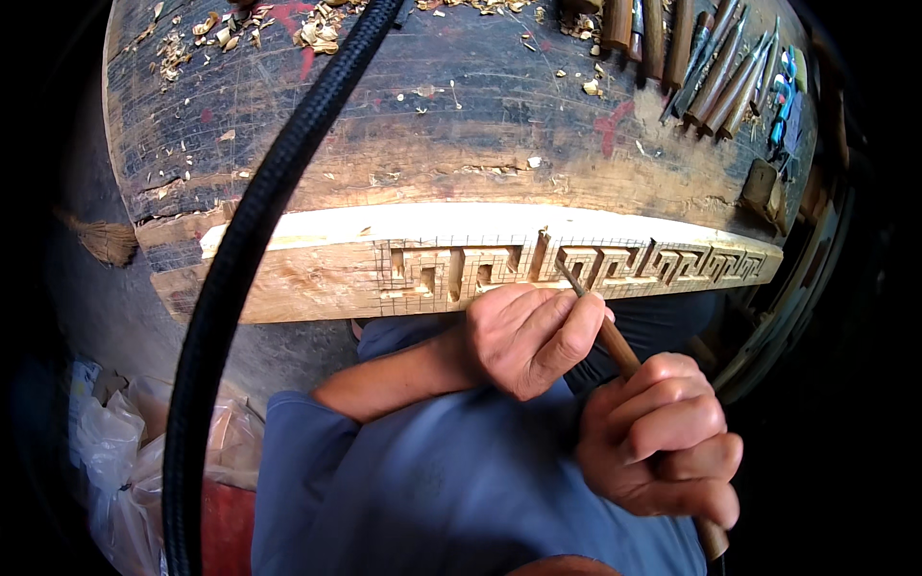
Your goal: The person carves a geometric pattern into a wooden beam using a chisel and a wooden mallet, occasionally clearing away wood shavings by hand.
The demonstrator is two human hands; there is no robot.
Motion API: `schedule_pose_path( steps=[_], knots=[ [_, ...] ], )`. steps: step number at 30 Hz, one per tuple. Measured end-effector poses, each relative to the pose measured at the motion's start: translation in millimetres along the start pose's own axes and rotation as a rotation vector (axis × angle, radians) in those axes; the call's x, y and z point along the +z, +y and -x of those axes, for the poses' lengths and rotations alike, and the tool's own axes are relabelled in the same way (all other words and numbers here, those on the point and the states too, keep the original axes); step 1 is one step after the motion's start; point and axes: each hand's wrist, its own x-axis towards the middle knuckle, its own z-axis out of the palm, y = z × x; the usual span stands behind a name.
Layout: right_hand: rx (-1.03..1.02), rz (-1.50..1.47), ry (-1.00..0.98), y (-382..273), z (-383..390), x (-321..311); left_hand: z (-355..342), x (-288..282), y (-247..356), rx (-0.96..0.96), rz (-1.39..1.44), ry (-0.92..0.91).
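Observation:
A long pale wooden board (307, 278) lies along the near edge of the bench, its front face carved with a row of angular key-pattern recesses over a pencilled grid. My right hand (661, 437) is wrapped round the wooden handle of a carving chisel (618, 348), whose handle end shows below the fist. Close to the blade, my left hand (530, 336) pinches the chisel between thumb and fingers and rests at the board's lower edge. The metal tip meets the carved pattern near the middle of the board; its exact contact is too small to make out.
Several wood-handled chisels (725, 86) lie at the far right of the scarred workbench (403, 125). Wood shavings (322, 34) are scattered at the back. A black braided cable (252, 230) crosses the view at left. Clear plastic bags (120, 451) and a broom head (108, 242) are at left.

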Motion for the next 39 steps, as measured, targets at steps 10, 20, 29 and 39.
schedule_pose_path(
  steps=[10,20,29,39],
  knots=[
    [-0.001,-0.381,-0.222,0,-8,-27,6,3,-7,0.090,0.056,0.043],
    [0.007,-0.275,-0.415,1,-13,-31,6,7,-7,0.083,0.080,0.075],
    [-0.008,-0.046,-0.325,-3,-4,-10,9,2,-7,0.050,0.082,0.046],
    [-0.001,-0.225,-0.400,11,-12,-27,5,0,0,-0.004,0.033,-0.025]
  ],
)
